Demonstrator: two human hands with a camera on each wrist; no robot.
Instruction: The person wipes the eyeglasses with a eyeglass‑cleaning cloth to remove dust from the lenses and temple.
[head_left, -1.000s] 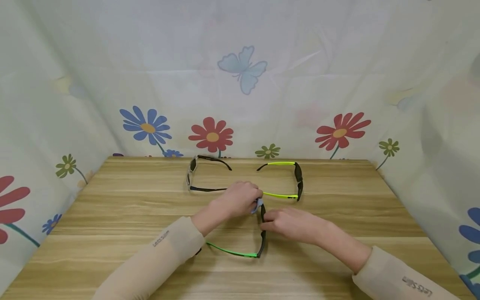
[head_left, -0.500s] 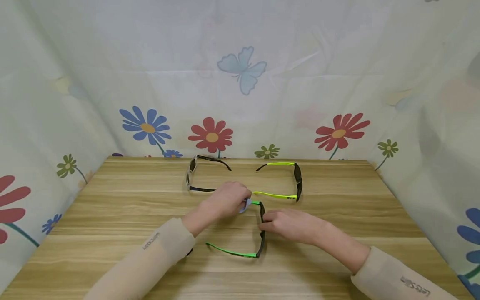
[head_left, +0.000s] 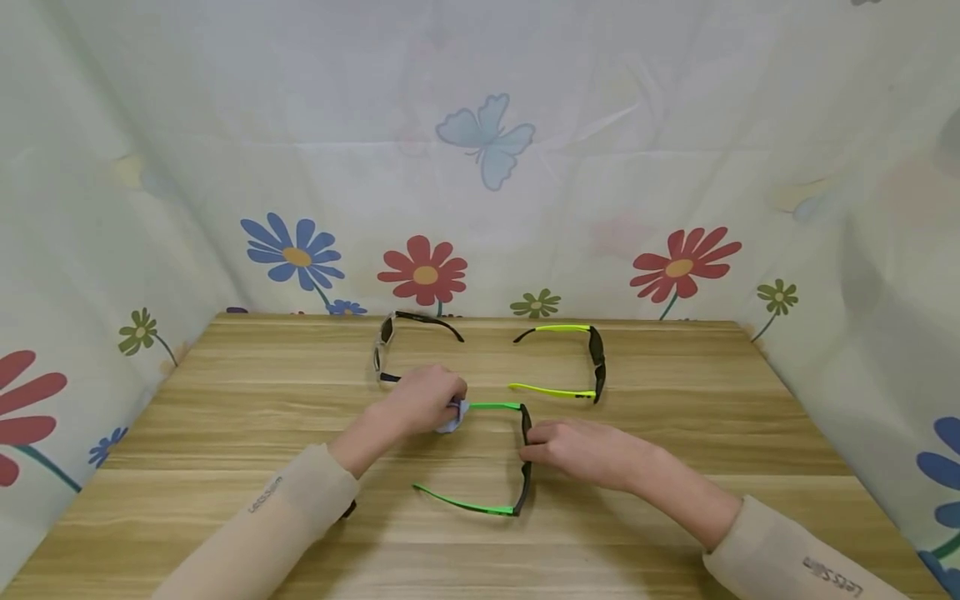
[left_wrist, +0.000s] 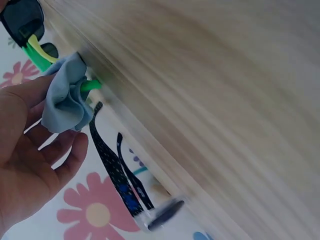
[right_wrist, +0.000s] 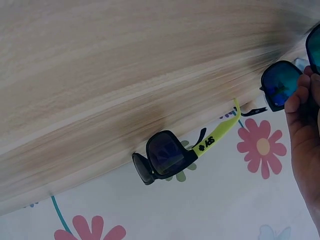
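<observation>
A pair of sunglasses with green arms [head_left: 465, 505] and a black front sits on the wooden table, arms extending left. My right hand [head_left: 585, 450] pinches the front near the bridge; in the right wrist view its fingers are beside a blue-green mirrored lens [right_wrist: 280, 82]. My left hand [head_left: 420, 400] pinches a light blue cloth [head_left: 452, 419] folded around the far green arm, near that arm's tip. In the left wrist view the cloth [left_wrist: 65, 97] is bunched between thumb and fingers, and a green tip [left_wrist: 91, 85] sticks out of it.
Behind my left hand lie sunglasses with a clear frame [head_left: 377, 358] and dark arms, partly covered by the hand. Sunglasses with yellow arms [head_left: 555, 392] lie at back right. A small dark tip [head_left: 348, 509] shows beside my left sleeve. A flowered curtain [head_left: 585, 200] surrounds the table [head_left: 660, 533].
My left hand has slid left with the cloth along the far green arm, from the hinge towards the tip, uncovering the arm. My right hand and the sunglasses have stayed in place.
</observation>
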